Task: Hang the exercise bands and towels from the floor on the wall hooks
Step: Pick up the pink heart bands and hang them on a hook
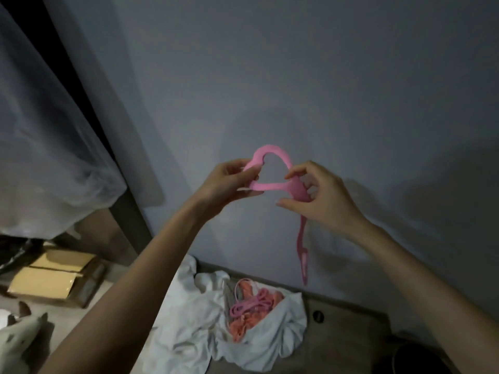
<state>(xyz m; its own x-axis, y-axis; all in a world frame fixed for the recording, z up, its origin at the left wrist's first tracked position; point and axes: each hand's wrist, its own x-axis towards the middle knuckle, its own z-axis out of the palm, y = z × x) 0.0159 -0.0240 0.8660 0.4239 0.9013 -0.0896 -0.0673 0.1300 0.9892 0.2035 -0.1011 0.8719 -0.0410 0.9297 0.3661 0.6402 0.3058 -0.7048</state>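
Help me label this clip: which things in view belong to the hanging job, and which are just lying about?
Job:
flat pink rubber exercise band, in both hands' grip
tangled pink bands on the floor
crumpled white towel
orange cloth

Lying about:
brown cardboard box
sheer white curtain

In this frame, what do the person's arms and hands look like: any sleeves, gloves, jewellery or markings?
Both forearms are bare up to the frame edge, with no sleeve in view. The left hand and right hand wear no gloves. No ring, watch, bracelet or marking shows, though the dim, soft image could hide small details.
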